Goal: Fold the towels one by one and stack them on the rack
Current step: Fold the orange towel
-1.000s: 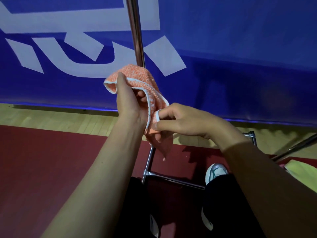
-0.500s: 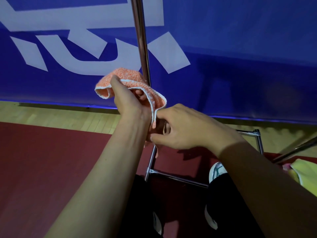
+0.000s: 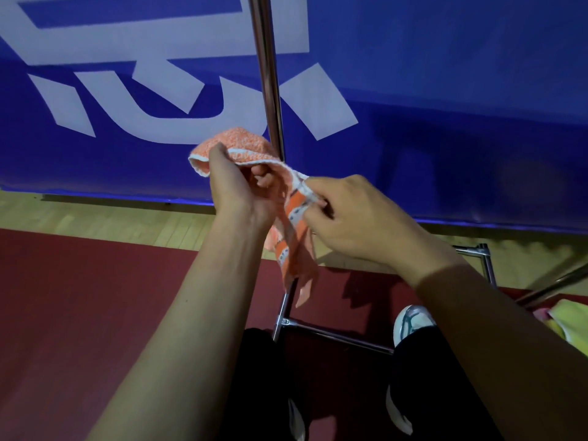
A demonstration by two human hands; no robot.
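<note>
Right, nearest the camera: dark trouser legs and a white sneaker [image 3: 410, 319] over the red mat, with a yellow-green cloth [image 3: 569, 319] at the right edge, too cropped to say what it lies on. Mid-air above that, the small orange terry towel with white hem [image 3: 245, 144] is bunched, not folded yet. Left hand [image 3: 235, 189] is closed on the upper bunch, thumb over the hem. Right hand [image 3: 353, 218] pinches the hem just beside it, near a printed orange tag strip [image 3: 294, 214]; loose tail hangs below. Towel looks light, limp, non-slippery, so it won't hold shape unsupported; best taken at two hem corners and pulled taut before folding. Behind it, the chrome tube rack frame [image 3: 270, 90] shows only its upright pole and floor bars; no shelf or stack visible. Farthest: blue banner with white lettering [image 3: 445, 90].
</note>
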